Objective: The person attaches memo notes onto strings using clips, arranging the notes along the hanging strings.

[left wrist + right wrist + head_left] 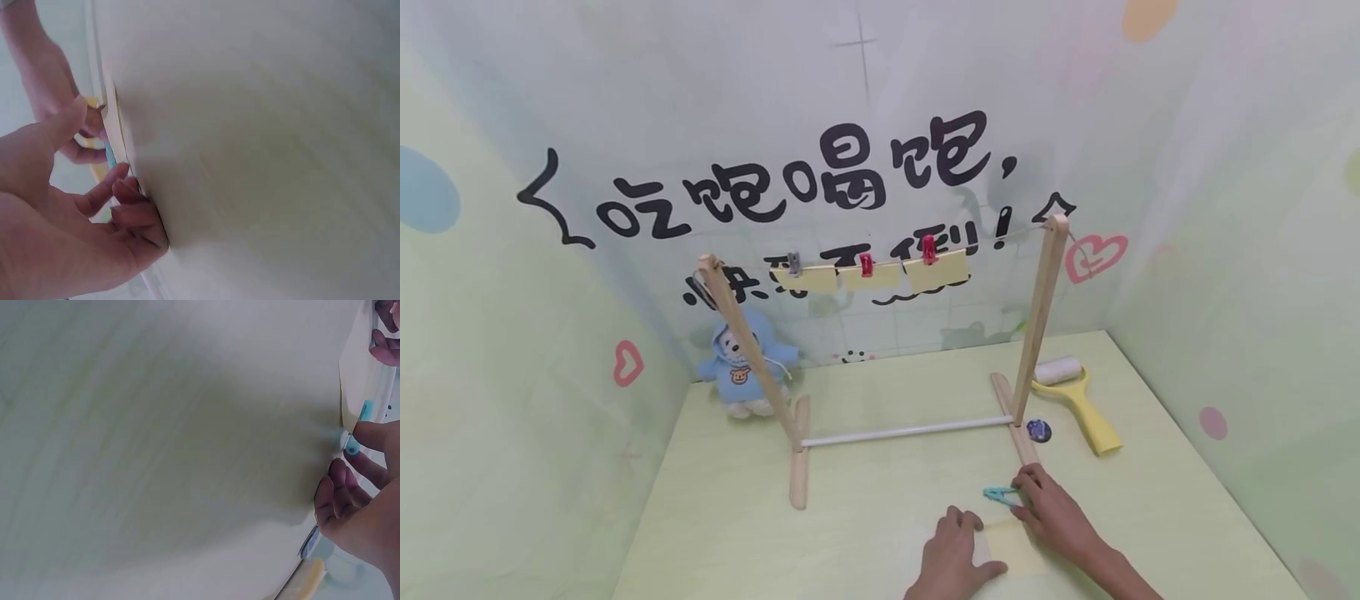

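Observation:
In the head view my right hand (1060,517) pinches a teal clothespin (1000,496) between thumb and index finger, close above the tabletop. The same clothespin (353,445) shows in the right wrist view, partly covered by the fingers. Beneath and beside it, a pale yellow paper note (1017,550) lies on the table. At the note's left side is my left hand (953,554), its fingertips resting low at the paper, its thumb stretched toward the near edge. In the left wrist view the left fingers (134,212) bend against the tabletop.
Behind the hands stands a wooden frame (1040,325) with a white crossbar (910,431). Its string carries three yellow notes (936,271), held by one grey clip (794,264) and two red clips (929,250). A plush toy (745,367), a round badge (1039,430) and a yellow lint roller (1086,408) surround it.

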Demonstrator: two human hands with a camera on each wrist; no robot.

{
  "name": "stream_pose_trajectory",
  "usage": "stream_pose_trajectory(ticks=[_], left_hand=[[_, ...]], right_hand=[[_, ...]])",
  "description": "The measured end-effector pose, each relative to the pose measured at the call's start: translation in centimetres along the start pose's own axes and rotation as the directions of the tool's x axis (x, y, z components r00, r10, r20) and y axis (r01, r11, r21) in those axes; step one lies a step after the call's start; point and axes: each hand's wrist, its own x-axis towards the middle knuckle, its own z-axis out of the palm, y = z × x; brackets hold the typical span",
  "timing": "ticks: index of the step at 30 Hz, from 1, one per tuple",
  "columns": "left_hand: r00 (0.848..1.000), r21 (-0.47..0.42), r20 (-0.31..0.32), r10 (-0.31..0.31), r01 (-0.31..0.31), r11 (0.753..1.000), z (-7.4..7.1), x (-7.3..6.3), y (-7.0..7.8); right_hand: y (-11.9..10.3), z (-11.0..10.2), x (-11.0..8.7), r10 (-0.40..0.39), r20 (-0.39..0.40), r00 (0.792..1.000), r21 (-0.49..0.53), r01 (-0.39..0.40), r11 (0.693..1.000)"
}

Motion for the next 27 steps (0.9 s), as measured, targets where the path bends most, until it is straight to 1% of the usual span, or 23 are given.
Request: stream_pose_trajectory(ticks=[2,4,7,9,12,14,16,18,21,23,24,25,27], left_hand=[[0.999,0.094,-0.034,0.027,-0.024,0.995,0.3,-0.3,0.3],[0.998,0.159,-0.046,0.04,-0.032,0.987,0.4,-0.5,0.6],[0.998,0.198,-0.04,0.048,-0.039,0.98,0.4,-0.5,0.7],[0.999,0.189,-0.014,0.042,-0.039,0.981,0.3,-0.3,0.7],[0.999,0.116,0.028,0.016,-0.019,0.993,0.0,-0.1,0.8],[0.999,0.077,0.039,0.005,-0.008,0.997,-0.1,0.1,0.9],[0.999,0.091,0.032,0.01,-0.013,0.996,0.0,0.2,1.0],[0.999,0.166,0.018,0.027,-0.03,0.986,0.4,0.2,1.2],[0.998,0.31,-0.008,0.06,-0.055,0.949,1.2,0.0,1.6],[0.998,0.367,-0.014,0.063,-0.053,0.929,1.5,-0.1,1.9],[0.998,0.377,-0.015,0.062,-0.052,0.925,1.6,-0.1,2.0],[0.998,0.374,-0.017,0.061,-0.05,0.926,1.6,-0.2,2.1],[0.999,0.356,-0.01,0.051,-0.045,0.934,1.6,-0.2,2.2]], right_hand=[[0.0,0.0,0.0,0.008,0.011,1.0,0.023,-0.008,1.0],[0.1,0.0,-0.1,0.007,0.006,1.0,0.045,-0.008,0.999],[0.2,0.2,-0.3,0.016,-0.005,1.0,0.074,-0.016,0.997],[0.3,0.4,-0.3,0.021,-0.02,1.0,0.091,-0.019,0.996],[0.3,0.4,-0.4,0.015,-0.038,0.999,0.114,-0.01,0.993],[0.3,0.5,-0.3,0.013,-0.039,0.999,0.123,-0.008,0.992],[0.2,0.4,-0.3,0.014,-0.031,0.999,0.125,-0.01,0.992],[0.2,0.4,-0.3,0.023,-0.023,0.999,0.123,-0.02,0.992],[0.2,0.5,-0.4,0.027,-0.023,0.999,0.121,-0.024,0.992],[0.3,0.6,-0.4,0.02,-0.036,0.999,0.119,-0.015,0.993],[0.3,0.6,-0.4,0.016,-0.041,0.999,0.121,-0.011,0.993],[0.3,0.6,-0.5,0.012,-0.046,0.999,0.124,-0.006,0.992],[0.4,0.7,-0.5,0.006,-0.049,0.999,0.129,0.0,0.992]])
